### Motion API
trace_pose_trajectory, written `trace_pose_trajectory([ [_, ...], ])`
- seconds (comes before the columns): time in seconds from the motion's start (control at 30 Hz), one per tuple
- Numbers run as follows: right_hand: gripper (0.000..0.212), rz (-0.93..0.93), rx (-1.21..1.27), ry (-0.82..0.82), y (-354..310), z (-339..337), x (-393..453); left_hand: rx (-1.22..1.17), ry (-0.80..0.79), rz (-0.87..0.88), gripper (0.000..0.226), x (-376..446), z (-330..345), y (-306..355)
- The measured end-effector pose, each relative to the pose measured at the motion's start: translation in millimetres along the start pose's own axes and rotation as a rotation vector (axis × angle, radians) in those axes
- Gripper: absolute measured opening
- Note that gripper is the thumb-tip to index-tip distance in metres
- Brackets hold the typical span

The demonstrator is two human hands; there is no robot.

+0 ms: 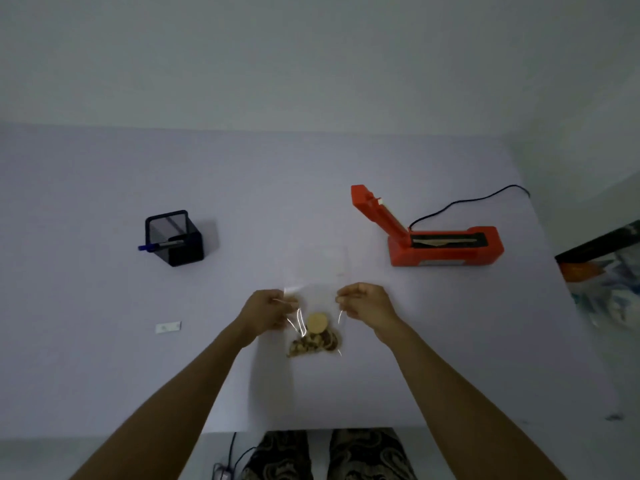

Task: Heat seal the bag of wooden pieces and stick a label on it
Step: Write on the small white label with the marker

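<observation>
The left hand (268,311) and right hand (363,303) each pinch a side of the bag (317,306) above the surface (104,375). Sealer (440,242) stands open, label (168,327) lies unused: nothing seems done yet.

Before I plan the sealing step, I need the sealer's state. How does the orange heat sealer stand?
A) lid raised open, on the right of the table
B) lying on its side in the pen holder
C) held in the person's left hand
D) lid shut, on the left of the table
A: the orange heat sealer sits on the table's right side with its lid tilted up, while both hands hold the bag.
</observation>
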State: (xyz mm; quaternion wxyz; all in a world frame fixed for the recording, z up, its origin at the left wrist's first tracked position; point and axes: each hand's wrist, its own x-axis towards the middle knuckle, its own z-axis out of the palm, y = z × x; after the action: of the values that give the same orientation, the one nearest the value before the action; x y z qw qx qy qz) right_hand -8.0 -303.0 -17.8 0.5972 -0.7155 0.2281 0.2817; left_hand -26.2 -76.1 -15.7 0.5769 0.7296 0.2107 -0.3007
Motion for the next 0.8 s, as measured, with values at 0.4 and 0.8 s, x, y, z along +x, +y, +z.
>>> trace_pose_trajectory([
  [0.4,0.018,0.026,-0.146,0.195,6.9,27.5,31.7,0.323,0.197,0.085,0.029,38.8,-24.8,-18.4],
  [0.8,0.021,-0.009,-0.356,0.336,8.0,42.7,30.6,0.543,0.176,0.13,0.028,42.7,-22.9,-14.6],
])
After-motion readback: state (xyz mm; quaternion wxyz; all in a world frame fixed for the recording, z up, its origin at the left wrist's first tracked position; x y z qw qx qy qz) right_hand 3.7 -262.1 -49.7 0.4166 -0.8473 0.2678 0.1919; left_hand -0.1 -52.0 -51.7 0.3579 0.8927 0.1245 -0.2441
